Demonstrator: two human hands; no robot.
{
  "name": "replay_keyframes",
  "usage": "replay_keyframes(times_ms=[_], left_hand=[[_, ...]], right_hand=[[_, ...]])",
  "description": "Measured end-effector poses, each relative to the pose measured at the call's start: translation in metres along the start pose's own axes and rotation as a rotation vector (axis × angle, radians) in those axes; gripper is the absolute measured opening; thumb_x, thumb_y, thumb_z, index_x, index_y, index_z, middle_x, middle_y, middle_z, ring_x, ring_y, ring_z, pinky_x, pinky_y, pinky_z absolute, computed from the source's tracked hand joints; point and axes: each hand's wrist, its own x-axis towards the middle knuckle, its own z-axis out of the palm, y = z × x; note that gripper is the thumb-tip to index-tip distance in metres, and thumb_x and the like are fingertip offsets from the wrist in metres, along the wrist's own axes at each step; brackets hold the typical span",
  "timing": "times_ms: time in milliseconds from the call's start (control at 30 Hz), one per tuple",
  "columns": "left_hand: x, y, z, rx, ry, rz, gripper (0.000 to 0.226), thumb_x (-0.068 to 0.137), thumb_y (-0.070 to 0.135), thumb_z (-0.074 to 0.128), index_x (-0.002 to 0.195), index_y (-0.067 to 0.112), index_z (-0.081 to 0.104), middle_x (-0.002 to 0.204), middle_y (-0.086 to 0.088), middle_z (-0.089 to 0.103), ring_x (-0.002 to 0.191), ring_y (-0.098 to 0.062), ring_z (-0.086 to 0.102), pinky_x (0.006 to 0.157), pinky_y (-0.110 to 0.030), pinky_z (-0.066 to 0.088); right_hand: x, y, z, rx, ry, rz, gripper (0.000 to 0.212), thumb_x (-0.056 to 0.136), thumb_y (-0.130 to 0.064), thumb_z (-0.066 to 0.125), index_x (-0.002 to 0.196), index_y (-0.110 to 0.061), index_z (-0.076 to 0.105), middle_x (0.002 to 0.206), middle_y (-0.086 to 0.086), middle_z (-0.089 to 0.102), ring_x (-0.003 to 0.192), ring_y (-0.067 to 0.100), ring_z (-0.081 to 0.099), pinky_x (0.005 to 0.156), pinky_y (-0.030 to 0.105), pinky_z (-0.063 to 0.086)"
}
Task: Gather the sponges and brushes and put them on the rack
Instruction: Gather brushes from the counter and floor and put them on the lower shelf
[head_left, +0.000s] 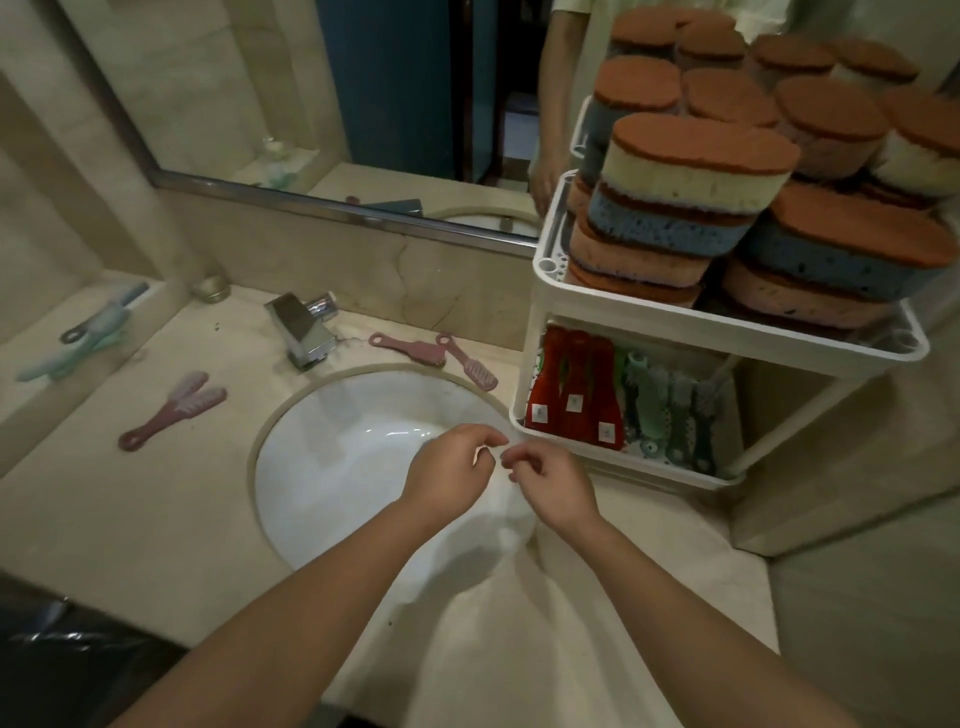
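A white two-tier rack (727, 322) stands at the right of the counter. Its top tier holds stacked sponges (691, 176) with brown scouring tops. The lower tier holds red brushes (576, 395) and green brushes (670, 415). Two pink brushes (436, 353) lie behind the sink, beside the faucet. A pink double-headed brush (171, 410) lies on the counter at the left. Light green and blue brushes (88, 332) rest on the left ledge. My left hand (452, 467) and my right hand (550, 483) hover together over the sink's right side, fingers curled, holding nothing.
A round white sink (337, 467) is set into the beige stone counter, with a chrome faucet (301, 327) behind it. A mirror (311, 104) covers the back wall. A small round metal tin (210, 288) sits near the back left. A black bag (62, 660) is at the lower left.
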Motion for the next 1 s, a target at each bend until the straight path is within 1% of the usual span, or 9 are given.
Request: replay_keyframes(times_ms=[100, 167, 333, 433, 533, 600, 700, 833, 1000], left_hand=[[0.006, -0.020, -0.014, -0.042, 0.026, -0.084, 0.031, 0.091, 0.018, 0.048, 0.109, 0.034, 0.067, 0.112, 0.017, 0.065, 0.094, -0.001, 0.057, 0.077, -0.019, 0.042], [0.016, -0.035, -0.023, -0.062, 0.044, -0.111, 0.031, 0.090, 0.017, 0.049, 0.108, 0.035, 0.066, 0.111, 0.017, 0.064, 0.094, -0.001, 0.058, 0.077, -0.019, 0.043], [0.051, -0.071, -0.052, -0.047, 0.035, -0.111, 0.031, 0.091, 0.017, 0.049, 0.113, 0.033, 0.064, 0.120, 0.014, 0.060, 0.103, -0.005, 0.059, 0.086, -0.027, 0.048], [0.080, -0.092, -0.067, -0.021, 0.003, -0.075, 0.035, 0.090, 0.017, 0.050, 0.120, 0.030, 0.060, 0.128, 0.009, 0.056, 0.109, -0.009, 0.057, 0.087, -0.029, 0.047], [0.115, -0.108, -0.074, 0.082, -0.048, -0.057, 0.040, 0.089, 0.018, 0.051, 0.127, 0.029, 0.054, 0.132, 0.005, 0.050, 0.111, -0.017, 0.056, 0.083, -0.032, 0.046], [0.136, -0.115, -0.073, 0.134, -0.076, -0.050, 0.043, 0.087, 0.017, 0.053, 0.129, 0.028, 0.051, 0.131, 0.001, 0.048, 0.114, -0.022, 0.053, 0.081, -0.034, 0.045], [0.164, -0.124, -0.068, 0.121, -0.110, -0.026, 0.049, 0.086, 0.011, 0.055, 0.133, 0.025, 0.050, 0.130, -0.003, 0.049, 0.121, -0.025, 0.047, 0.090, -0.035, 0.043], [0.190, -0.137, -0.057, 0.162, -0.131, 0.049, 0.051, 0.081, 0.004, 0.055, 0.131, 0.017, 0.052, 0.136, -0.004, 0.046, 0.124, -0.025, 0.046, 0.094, -0.034, 0.039], [0.210, -0.151, -0.045, 0.272, -0.149, 0.120, 0.058, 0.082, 0.005, 0.054, 0.139, 0.015, 0.045, 0.144, -0.006, 0.038, 0.137, -0.026, 0.031, 0.105, -0.033, 0.032]], right_hand=[[0.008, -0.012, 0.023, -0.009, -0.154, 0.009, 0.030, 0.086, -0.018, 0.050, 0.108, -0.031, 0.067, 0.112, -0.013, 0.067, 0.096, 0.009, 0.064, 0.089, 0.041, 0.054], [0.018, -0.021, 0.037, -0.032, -0.199, 0.021, 0.038, 0.087, -0.018, 0.049, 0.122, -0.030, 0.059, 0.123, -0.010, 0.061, 0.098, 0.009, 0.061, 0.091, 0.038, 0.052], [0.065, -0.050, 0.061, -0.140, -0.179, 0.084, 0.050, 0.092, -0.022, 0.054, 0.140, -0.019, 0.044, 0.141, 0.004, 0.047, 0.116, 0.020, 0.055, 0.099, 0.033, 0.045], [0.098, -0.069, 0.067, -0.146, -0.097, 0.130, 0.054, 0.090, -0.017, 0.056, 0.142, -0.015, 0.043, 0.140, 0.011, 0.048, 0.119, 0.027, 0.055, 0.101, 0.038, 0.044], [0.128, -0.080, 0.069, -0.169, -0.023, 0.154, 0.058, 0.087, -0.016, 0.054, 0.142, -0.021, 0.040, 0.138, 0.009, 0.048, 0.125, 0.030, 0.049, 0.102, 0.042, 0.043], [0.145, -0.081, 0.070, -0.246, 0.032, 0.211, 0.051, 0.088, -0.018, 0.052, 0.137, -0.022, 0.042, 0.136, 0.008, 0.046, 0.126, 0.030, 0.045, 0.102, 0.041, 0.043], [0.170, -0.077, 0.071, -0.381, 0.068, 0.270, 0.042, 0.087, -0.019, 0.053, 0.128, -0.019, 0.046, 0.131, 0.008, 0.047, 0.122, 0.030, 0.045, 0.097, 0.041, 0.044], [0.197, -0.067, 0.076, -0.442, 0.075, 0.355, 0.057, 0.087, -0.022, 0.058, 0.140, -0.018, 0.039, 0.139, 0.006, 0.042, 0.130, 0.027, 0.037, 0.098, 0.038, 0.039], [0.212, -0.054, 0.084, -0.598, 0.120, 0.368, 0.045, 0.082, -0.019, 0.060, 0.125, -0.018, 0.049, 0.126, 0.007, 0.046, 0.121, 0.028, 0.041, 0.086, 0.035, 0.042]])
